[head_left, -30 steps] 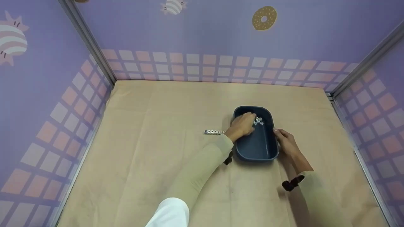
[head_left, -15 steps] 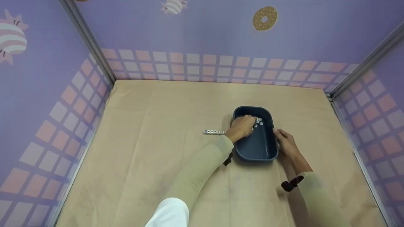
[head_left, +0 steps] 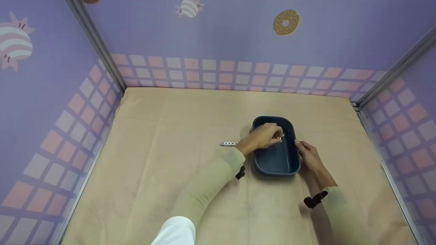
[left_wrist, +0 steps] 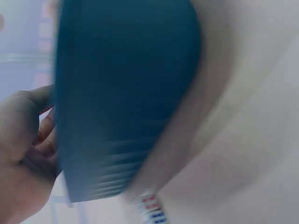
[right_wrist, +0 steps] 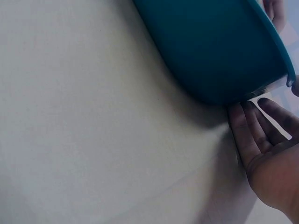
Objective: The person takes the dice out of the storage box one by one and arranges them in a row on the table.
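Note:
The dark blue plastic bin (head_left: 277,165) stands on the cloth right of centre in the head view. Over its far half, my left hand (head_left: 262,136) has curled fingers, with a white die (head_left: 279,139) showing at the fingertips. My right hand (head_left: 309,156) holds the bin's right side, thumb at the rim; in the right wrist view its fingers (right_wrist: 245,130) reach against the lower wall. A row of white dice (head_left: 228,143) lies on the cloth left of the bin, partly covered by my left wrist. Red and blue pips show on these dice (left_wrist: 152,210) in the left wrist view.
Beige cloth (head_left: 177,136) covers the table. Purple printed panels (head_left: 231,34) close off the back and both sides, with metal posts (head_left: 98,44) at the corners. Dark wrist cameras (head_left: 315,199) sit on both sleeves.
My left hand has risen from the bin's floor with a die at its fingertips and shifted slightly toward me. The loose dice seen before in the bin are now hidden. My right hand stays put.

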Tool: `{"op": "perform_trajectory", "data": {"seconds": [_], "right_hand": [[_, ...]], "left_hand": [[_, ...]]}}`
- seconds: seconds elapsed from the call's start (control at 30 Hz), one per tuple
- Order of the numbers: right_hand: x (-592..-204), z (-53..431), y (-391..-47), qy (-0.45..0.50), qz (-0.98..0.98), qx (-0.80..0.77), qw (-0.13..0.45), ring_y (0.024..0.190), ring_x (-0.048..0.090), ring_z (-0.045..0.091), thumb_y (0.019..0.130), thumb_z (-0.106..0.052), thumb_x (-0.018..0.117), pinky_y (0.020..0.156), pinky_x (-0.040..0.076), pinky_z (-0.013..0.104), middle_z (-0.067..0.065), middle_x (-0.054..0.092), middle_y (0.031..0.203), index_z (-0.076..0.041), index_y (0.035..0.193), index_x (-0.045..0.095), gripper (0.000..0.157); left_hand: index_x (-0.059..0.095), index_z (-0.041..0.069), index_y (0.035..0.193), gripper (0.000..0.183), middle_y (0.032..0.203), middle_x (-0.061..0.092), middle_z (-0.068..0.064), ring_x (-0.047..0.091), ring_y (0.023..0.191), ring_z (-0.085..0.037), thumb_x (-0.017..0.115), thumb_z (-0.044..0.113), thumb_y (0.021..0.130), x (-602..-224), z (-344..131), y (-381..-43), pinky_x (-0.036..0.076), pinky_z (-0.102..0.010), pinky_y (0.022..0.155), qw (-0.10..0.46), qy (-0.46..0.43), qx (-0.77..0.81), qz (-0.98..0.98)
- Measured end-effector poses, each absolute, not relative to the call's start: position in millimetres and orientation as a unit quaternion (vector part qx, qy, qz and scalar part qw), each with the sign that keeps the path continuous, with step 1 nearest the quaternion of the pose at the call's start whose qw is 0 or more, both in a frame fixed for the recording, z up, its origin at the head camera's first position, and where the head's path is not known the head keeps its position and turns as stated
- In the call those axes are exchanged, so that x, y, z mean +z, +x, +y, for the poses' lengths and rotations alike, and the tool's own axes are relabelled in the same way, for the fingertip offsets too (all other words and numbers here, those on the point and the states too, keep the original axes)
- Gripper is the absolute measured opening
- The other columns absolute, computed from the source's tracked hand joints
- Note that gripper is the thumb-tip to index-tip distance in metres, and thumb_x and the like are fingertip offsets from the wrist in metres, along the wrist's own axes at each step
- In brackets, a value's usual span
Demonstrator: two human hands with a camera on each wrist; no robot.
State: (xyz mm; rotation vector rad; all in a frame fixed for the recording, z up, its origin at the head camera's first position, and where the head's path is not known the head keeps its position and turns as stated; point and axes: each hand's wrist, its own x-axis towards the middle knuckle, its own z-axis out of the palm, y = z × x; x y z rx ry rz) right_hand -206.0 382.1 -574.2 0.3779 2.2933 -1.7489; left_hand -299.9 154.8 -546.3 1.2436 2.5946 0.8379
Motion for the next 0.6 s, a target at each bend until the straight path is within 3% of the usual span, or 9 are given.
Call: {"op": "perform_trajectory", "data": {"seconds": [0.2,0.33,0.6], "right_hand": [[-572.9,380.8,-206.0,0.128,0.791,-0.587,0.115,0.154,0.032,0.039,0.112,-0.047,0.048,0.127,0.023,0.053,0.027,0.041,0.161,0.003,0.157,0.044,0.068],[-568.9,379.1,-205.8,0.132,0.794,-0.583,0.112,0.151,0.035,0.039,0.113,-0.043,0.048,0.127,0.023,0.053,0.028,0.043,0.159,0.005,0.156,0.045,0.064],[-599.1,388.6,-211.4,0.134,0.796,-0.583,0.092,0.146,0.04,0.033,0.109,-0.057,0.049,0.126,0.025,0.05,0.023,0.047,0.157,-0.002,0.157,0.047,0.074]], "left_hand": [[0.074,0.005,0.116,0.022,0.111,0.067,-0.004,0.067,0.097,-0.011,0.072,0.023,0.103,-526.6,124.4,-285.0,0.051,-0.015,0.085,0.046,0.451,0.319,0.833],[0.074,0.004,0.116,0.021,0.11,0.066,-0.006,0.066,0.098,-0.012,0.07,0.021,0.105,-521.7,94.0,-283.9,0.051,-0.016,0.085,0.048,0.441,0.328,0.834],[0.074,0.003,0.112,0.017,0.107,0.067,-0.007,0.065,0.097,-0.017,0.073,0.017,0.103,-530.2,32.1,-289.1,0.055,-0.026,0.087,0.039,0.394,0.315,0.862]]}}
